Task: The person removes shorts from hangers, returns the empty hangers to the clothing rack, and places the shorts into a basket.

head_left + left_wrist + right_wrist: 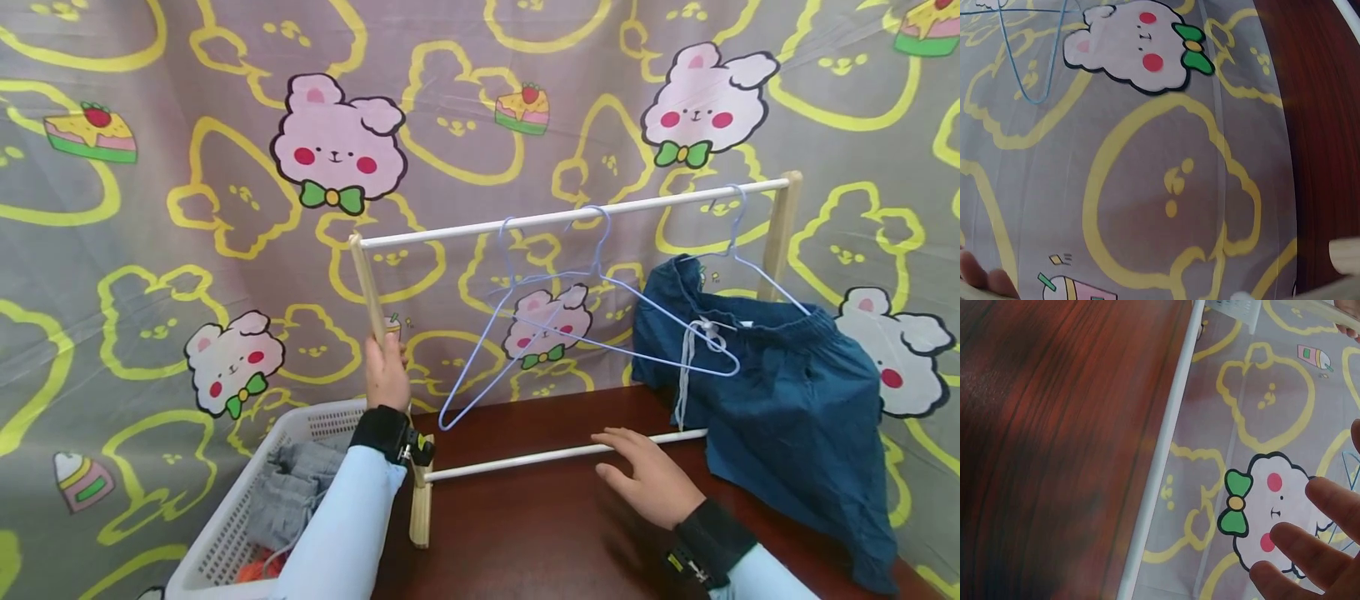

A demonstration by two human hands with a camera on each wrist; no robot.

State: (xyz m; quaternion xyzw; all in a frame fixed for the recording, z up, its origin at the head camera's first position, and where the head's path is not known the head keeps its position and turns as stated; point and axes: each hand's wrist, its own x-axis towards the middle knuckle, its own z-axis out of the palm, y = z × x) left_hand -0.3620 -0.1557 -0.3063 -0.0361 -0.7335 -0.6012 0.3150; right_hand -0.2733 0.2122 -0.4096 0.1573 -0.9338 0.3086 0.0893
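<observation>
My left hand (387,375) grips the left wooden post (366,287) of a small clothes rack. Its fingertips (986,279) show at the lower left of the left wrist view. Two bare blue wire hangers (480,354) hang from the white top rail (450,232). Dark blue drawstring shorts (795,400) hang from another blue hanger (738,225) at the right end. My right hand (648,483) is held over the table by the white lower rail (517,460), fingers spread and holding nothing; those fingers (1310,550) also appear in the right wrist view.
A white plastic basket (213,521) stands left of the rack with grey drawstring clothing (288,492) and an orange item (258,568) inside. Beneath the rack lies a dark red-brown wooden table (510,533). A cartoon-printed curtain (450,308) hangs directly behind.
</observation>
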